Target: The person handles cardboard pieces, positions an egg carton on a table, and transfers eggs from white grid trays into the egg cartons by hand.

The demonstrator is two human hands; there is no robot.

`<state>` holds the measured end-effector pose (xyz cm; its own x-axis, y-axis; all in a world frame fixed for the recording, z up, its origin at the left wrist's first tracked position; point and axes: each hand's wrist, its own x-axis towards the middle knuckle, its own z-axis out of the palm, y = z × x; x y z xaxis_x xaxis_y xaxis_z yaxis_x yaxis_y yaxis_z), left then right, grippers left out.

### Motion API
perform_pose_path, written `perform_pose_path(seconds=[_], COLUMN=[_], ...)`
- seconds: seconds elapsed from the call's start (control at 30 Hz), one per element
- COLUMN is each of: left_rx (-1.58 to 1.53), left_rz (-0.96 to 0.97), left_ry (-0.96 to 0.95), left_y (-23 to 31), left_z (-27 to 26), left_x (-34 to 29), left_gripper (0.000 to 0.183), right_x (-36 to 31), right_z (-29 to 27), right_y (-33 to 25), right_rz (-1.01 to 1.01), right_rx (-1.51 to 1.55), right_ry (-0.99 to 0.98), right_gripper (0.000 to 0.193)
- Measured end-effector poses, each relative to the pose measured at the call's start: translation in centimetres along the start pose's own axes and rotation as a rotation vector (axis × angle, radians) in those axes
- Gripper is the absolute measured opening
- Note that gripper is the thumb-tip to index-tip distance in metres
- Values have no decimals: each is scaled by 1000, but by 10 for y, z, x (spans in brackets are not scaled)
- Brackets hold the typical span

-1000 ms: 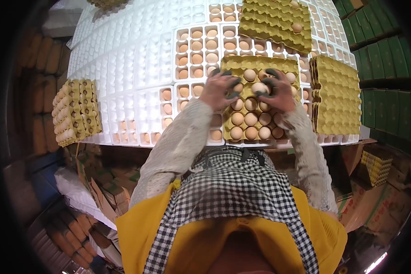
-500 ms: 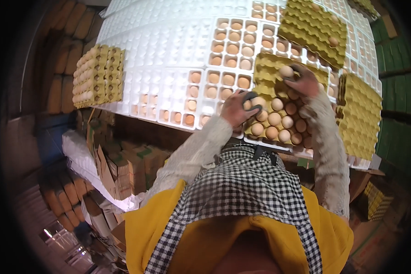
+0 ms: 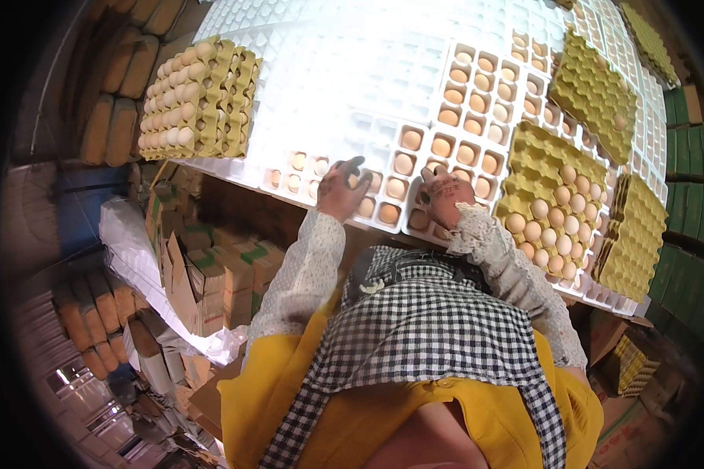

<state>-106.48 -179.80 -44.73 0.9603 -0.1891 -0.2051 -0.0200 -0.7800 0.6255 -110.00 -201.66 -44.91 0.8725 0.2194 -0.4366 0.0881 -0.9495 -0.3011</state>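
Note:
My left hand is over a white foam tray near its front edge. Its dark-tipped thumb and fingers curl around a brown egg at a compartment. To its right, my right hand reaches down into the neighbouring white tray. Its fingers bend downward, and the back of the hand hides whatever they grip. Brown eggs fill the compartments around it. On the right, a yellow-green egg flat lies on the foam trays, with eggs in its front and right cups and bare cups at its back left.
A tall stack of egg-filled flats stands at the left. More yellow-green flats rest at the back right, and another pile at the right edge. Below the front edge on the left are folded cardboard boxes and white plastic sheeting.
Both hands have moved left from the yellow-green flat to the white foam trays. The eggs they gripped have left the flat. The whole view has shifted, bringing the left stack closer.

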Motion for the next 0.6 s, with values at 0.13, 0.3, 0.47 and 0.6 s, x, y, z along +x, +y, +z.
perform_pose_path(seconds=[0.13, 0.3, 0.47, 0.6], left_rx=[-255, -93, 270, -119], left_rz=[243, 325, 520, 497], left_ry=[520, 528, 429, 222], left_y=[-30, -49, -81, 21], left_z=[0, 38, 43, 52], left_x=[6, 33, 29, 36], left_gripper=[41, 40, 39, 36], right_x=[32, 89, -16, -104], right_z=[-11, 43, -21, -41], right_y=[-40, -37, 42, 190], right_rz=[-251, -391, -190, 564], right_rx=[335, 23, 315, 49], right_ry=[625, 530, 928, 1011], right_gripper=[41, 50, 47, 41])
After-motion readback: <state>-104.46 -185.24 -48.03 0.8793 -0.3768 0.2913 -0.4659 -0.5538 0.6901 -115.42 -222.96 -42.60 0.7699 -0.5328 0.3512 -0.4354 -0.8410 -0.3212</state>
